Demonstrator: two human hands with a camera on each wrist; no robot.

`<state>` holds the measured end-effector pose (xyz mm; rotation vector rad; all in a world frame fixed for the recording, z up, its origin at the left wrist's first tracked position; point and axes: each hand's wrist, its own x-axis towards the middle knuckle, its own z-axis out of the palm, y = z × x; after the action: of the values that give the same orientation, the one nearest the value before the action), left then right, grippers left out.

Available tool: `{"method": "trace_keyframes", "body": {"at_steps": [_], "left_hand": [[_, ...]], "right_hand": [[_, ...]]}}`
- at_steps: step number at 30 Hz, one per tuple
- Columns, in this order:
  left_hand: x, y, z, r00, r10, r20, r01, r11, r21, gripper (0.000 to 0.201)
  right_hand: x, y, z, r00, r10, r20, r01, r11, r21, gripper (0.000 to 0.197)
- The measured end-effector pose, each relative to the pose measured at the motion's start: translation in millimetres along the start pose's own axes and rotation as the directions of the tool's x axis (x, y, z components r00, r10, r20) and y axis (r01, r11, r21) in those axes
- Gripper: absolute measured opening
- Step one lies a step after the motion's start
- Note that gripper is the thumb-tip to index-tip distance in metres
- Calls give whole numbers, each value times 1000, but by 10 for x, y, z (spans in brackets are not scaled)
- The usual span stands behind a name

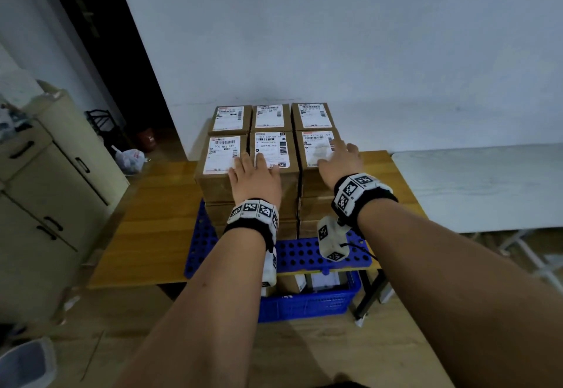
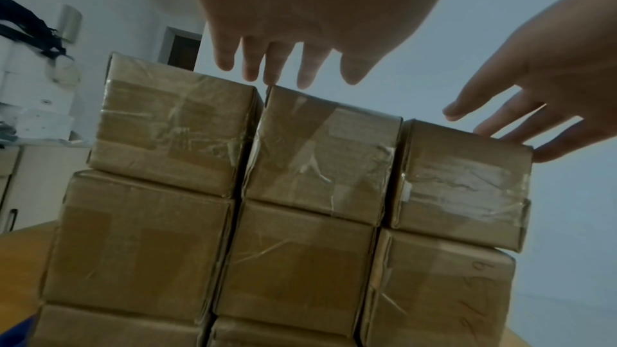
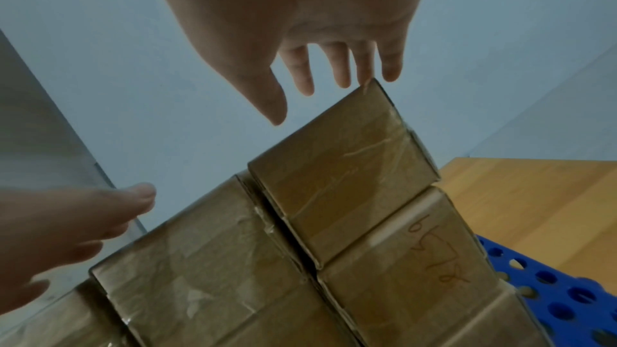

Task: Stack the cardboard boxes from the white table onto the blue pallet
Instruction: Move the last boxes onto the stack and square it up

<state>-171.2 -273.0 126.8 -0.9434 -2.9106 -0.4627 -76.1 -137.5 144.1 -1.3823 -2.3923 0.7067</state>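
Note:
Several brown cardboard boxes with white shipping labels stand in layers on the blue pallet. My left hand lies flat, fingers straight, over the seam between the front-left box and the front-middle box of the top layer. My right hand lies flat with spread fingers on the front-right box. In the left wrist view the left hand has straight fingers just above the top box edge, and the right hand reaches over the right box. The right wrist view shows the right hand open above the stack.
The pallet sits on a wooden table. The white table stands to the right. A blue crate holding packages is under the wooden table's front edge. Cream cabinets line the left, and a wall stands behind the stack.

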Motion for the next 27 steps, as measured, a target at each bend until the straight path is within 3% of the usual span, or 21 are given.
{"method": "trace_keyframes", "body": {"at_steps": [5, 8, 10, 13, 18, 21, 24, 27], "left_hand": [[-289, -131, 12, 978, 170, -120, -182, 978, -105, 41], [-457, -279, 81, 966, 202, -163, -221, 969, -111, 31], [-543, -380, 138, 974, 161, -158, -185, 971, -149, 26], [-642, -515, 242, 994, 95, -57, -105, 968, -227, 19], [-691, -758, 535, 990, -93, 106, 118, 957, -265, 29], [-629, -848, 668, 932, -291, 215, 348, 884, -313, 43], [-519, -908, 776, 821, -472, 320, 567, 737, -368, 63], [-386, -1010, 901, 726, -563, 394, 688, 591, -422, 75]], "right_hand": [[-227, 107, 1, 985, 164, -55, -152, 972, 182, 62], [-391, 202, 45, 962, 270, -30, -258, 942, 217, 67], [-509, 295, 126, 954, 301, -14, -290, 930, 225, 68], [-651, 447, 280, 938, 346, 10, -338, 910, 240, 62], [-714, 631, 602, 905, 400, 141, -423, 877, 227, 61], [-694, 656, 802, 876, 435, 209, -477, 847, 236, 63], [-638, 739, 978, 846, 474, 245, -526, 819, 230, 62], [-533, 845, 1119, 827, 485, 284, -550, 801, 234, 63]]}}
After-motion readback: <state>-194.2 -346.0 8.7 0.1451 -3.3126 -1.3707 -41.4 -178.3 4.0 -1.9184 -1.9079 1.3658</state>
